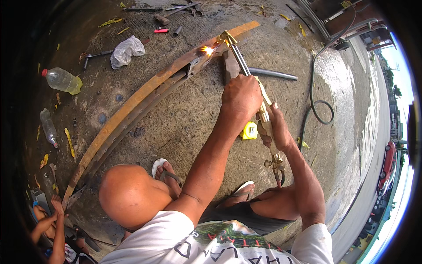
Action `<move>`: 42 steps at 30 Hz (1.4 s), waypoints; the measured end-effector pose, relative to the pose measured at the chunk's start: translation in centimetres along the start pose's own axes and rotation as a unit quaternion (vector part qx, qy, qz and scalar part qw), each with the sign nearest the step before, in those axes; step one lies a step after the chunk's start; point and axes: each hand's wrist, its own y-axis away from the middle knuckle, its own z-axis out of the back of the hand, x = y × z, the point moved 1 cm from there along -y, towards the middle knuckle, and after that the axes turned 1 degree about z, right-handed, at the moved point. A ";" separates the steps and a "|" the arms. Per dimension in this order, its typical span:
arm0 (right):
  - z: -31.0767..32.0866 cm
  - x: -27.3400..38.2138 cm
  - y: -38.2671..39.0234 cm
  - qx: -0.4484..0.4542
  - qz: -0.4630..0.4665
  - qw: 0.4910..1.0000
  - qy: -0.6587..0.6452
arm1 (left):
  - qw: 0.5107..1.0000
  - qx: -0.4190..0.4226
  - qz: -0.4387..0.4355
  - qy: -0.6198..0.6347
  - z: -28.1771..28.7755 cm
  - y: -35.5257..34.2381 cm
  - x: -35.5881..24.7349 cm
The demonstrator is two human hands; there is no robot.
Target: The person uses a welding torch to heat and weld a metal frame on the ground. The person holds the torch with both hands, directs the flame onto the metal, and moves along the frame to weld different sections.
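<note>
My left hand [241,97] is closed around the upper tubes of a brass cutting torch [238,58]. Lower on the torch, my right hand [279,127] wraps its handle, with the valves below the palm. From the angled torch head a bright orange flame [207,50] meets a long rusty steel bar [115,118]. A second dark metal strip [132,125] runs along the bar, and a ragged edge shows near the flame. Beneath the far end is a metal block [230,66], with a steel pipe [274,74] beside it. A yellow tape measure [249,130] sits on the concrete left of my right hand.
At lower left, another person's hands [57,206] are by the bar's near end. A bottle of yellowish liquid [63,80], a white plastic bag [126,52], a ratchet wrench [97,56] and a hammer [163,18] lie leftward and beyond. A dark hose [312,79] loops at right.
</note>
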 end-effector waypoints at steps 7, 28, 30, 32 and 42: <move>0.2 -0.1 -0.3 0.007 -0.003 1.000 -0.014 | 0.999 0.010 0.019 0.024 -0.3 -0.4 0.2; 0.4 -0.1 -0.4 0.023 0.003 1.000 -0.020 | 1.000 0.012 0.005 -0.011 0.0 -0.4 0.0; 0.4 0.0 -0.3 0.019 0.002 1.000 -0.022 | 1.000 0.005 0.005 -0.008 -0.2 -0.4 0.0; 0.4 0.0 -0.4 0.018 0.002 1.000 -0.022 | 1.000 0.006 0.008 -0.003 -0.2 -0.5 0.0; 0.5 0.0 -0.4 0.013 0.007 1.000 -0.018 | 1.000 0.019 -0.002 0.000 -0.2 -0.7 0.0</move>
